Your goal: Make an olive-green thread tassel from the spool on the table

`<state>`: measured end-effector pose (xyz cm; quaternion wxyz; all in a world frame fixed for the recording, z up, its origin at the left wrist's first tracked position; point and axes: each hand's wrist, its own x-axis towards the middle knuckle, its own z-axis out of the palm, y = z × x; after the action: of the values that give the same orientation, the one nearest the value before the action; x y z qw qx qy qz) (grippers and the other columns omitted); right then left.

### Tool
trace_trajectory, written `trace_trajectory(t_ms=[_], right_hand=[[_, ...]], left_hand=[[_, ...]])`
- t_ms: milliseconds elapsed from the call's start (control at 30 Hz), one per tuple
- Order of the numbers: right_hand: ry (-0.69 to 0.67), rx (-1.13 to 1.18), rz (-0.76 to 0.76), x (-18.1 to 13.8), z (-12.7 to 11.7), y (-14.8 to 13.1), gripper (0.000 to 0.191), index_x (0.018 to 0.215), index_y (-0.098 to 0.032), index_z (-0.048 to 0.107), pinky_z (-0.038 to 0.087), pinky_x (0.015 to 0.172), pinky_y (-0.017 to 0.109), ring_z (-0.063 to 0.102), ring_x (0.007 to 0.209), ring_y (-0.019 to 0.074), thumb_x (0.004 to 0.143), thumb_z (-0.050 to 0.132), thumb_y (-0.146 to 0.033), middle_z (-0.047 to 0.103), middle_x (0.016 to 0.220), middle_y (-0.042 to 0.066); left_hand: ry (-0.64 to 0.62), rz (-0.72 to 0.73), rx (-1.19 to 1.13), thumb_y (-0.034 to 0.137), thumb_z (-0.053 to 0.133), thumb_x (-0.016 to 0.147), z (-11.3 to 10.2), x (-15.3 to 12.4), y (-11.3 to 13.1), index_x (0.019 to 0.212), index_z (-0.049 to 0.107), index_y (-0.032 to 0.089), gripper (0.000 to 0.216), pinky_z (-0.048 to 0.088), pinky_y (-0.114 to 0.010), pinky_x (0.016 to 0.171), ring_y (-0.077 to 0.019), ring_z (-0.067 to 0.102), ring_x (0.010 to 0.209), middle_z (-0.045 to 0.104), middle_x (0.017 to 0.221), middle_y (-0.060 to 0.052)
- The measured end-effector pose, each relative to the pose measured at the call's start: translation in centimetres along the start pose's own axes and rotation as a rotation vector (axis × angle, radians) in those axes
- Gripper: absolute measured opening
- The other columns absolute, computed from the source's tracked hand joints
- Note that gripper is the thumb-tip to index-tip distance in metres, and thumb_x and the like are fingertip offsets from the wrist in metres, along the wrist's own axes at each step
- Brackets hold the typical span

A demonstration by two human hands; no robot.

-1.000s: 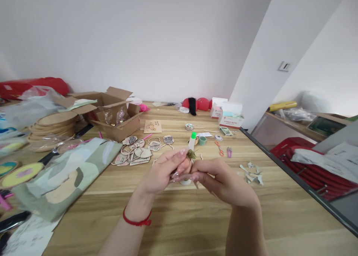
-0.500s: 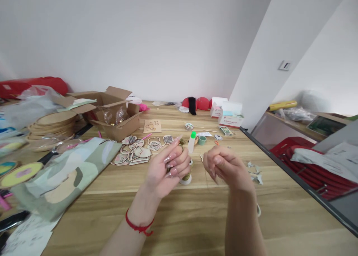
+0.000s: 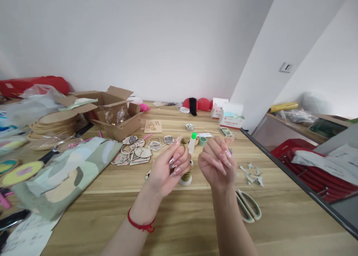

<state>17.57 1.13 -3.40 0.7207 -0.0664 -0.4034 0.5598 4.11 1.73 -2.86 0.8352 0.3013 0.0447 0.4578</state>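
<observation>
My left hand [image 3: 167, 166], a red cord on its wrist, is raised above the wooden table [image 3: 179, 218] with its fingers curled, pinching a small olive-green piece [image 3: 183, 140] at the fingertips. My right hand [image 3: 216, 162] is held up beside it, palm toward me, fingers bent inward; whether anything is in them is hidden. The two hands are a little apart. Between and behind them a spool of olive thread [image 3: 186, 175] stands on the table, and a small white bottle with a green cap [image 3: 192, 141] stands just past it.
Pale green scissors [image 3: 248, 205] lie right of my right forearm, paper scraps [image 3: 253, 174] beyond. Wooden cut-out shapes [image 3: 137, 151], an open cardboard box [image 3: 117, 116], patterned fabric [image 3: 64, 174] and stacked wooden hoops [image 3: 53, 125] fill the left. Boxes [image 3: 231, 118] stand at the far edge.
My hands were joined over the small piece and have come apart. The right hand has lifted and turned palm toward me, which uncovers the scissors; the left keeps the piece.
</observation>
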Motion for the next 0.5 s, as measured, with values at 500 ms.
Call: trace_trajectory(t_ms=[500], right_hand=[[0.089,-0.625,-0.029,-0.2,-0.4,0.3,0.026,0.079,-0.022,0.058,0.031,0.043,0.024,0.033,0.043,0.0090,0.092,0.057,-0.043,0.054,0.060,-0.003]], left_hand=[[0.006,0.217,0.315,0.034,0.054,0.093,0.3,-1.2,1.0,0.052,0.041,0.016,0.046,0.027,-0.022,0.050,-0.0076,0.027,0.048,0.031,0.051,0.004]])
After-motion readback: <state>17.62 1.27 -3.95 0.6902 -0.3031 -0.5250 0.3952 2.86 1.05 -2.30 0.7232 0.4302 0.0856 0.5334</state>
